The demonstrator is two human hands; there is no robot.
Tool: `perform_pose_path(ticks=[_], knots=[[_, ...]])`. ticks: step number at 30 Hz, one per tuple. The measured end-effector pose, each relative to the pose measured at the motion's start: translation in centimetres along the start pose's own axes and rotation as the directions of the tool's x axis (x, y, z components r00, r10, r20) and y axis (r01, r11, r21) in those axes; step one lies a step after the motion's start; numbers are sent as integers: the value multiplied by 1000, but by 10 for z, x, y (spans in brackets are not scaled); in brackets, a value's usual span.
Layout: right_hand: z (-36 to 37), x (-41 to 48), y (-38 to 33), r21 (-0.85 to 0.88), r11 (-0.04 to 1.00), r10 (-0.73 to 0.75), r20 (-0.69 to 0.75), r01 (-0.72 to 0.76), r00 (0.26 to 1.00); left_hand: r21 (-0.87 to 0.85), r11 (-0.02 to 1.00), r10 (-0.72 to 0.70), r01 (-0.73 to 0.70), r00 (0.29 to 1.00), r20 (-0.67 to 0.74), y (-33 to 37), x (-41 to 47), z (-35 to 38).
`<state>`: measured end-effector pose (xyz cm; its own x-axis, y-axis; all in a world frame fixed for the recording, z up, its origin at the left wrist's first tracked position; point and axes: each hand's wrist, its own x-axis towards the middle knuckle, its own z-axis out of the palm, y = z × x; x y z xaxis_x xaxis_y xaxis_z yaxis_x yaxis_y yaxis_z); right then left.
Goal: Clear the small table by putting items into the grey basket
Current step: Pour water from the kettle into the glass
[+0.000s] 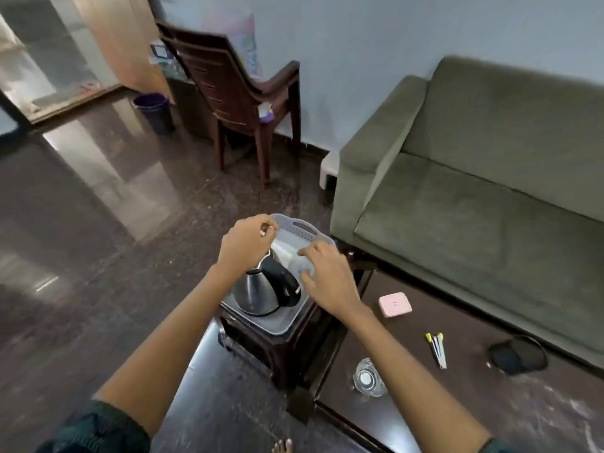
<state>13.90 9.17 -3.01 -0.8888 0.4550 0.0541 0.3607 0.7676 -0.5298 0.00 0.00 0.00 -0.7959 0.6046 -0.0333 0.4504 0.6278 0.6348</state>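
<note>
On the small table [457, 403] nearest me lie a glass dish [368, 378], pens [437, 349], a black round case [518, 355] and a pink box [394, 304]. Past them the grey basket [302, 227] sits on a stool [281, 351], holding a kettle [264, 289]. My right hand [330, 279] hovers over it, fingers spread and released. My left hand [246, 241] pinches something small at the basket's far rim; I cannot tell what.
</note>
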Motion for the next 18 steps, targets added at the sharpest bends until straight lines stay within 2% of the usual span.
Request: perform_pose_path(ticks=[2, 5, 11, 18], knots=[[26, 14, 0, 130, 990, 29, 147, -49, 989, -112, 991, -66, 68, 997, 30, -25, 12, 9], [52, 29, 5, 161, 975, 101, 305, -156, 947, -220, 967, -117, 130, 991, 69, -53, 14, 25], [89, 64, 13, 144, 930, 264, 380, -338, 887, -257, 963, -44, 84, 987, 157, -72, 29, 38], [121, 81, 23, 141, 862, 388, 432, -486, 814, -282, 951, -71, 126, 978, 198, -87, 37, 37]])
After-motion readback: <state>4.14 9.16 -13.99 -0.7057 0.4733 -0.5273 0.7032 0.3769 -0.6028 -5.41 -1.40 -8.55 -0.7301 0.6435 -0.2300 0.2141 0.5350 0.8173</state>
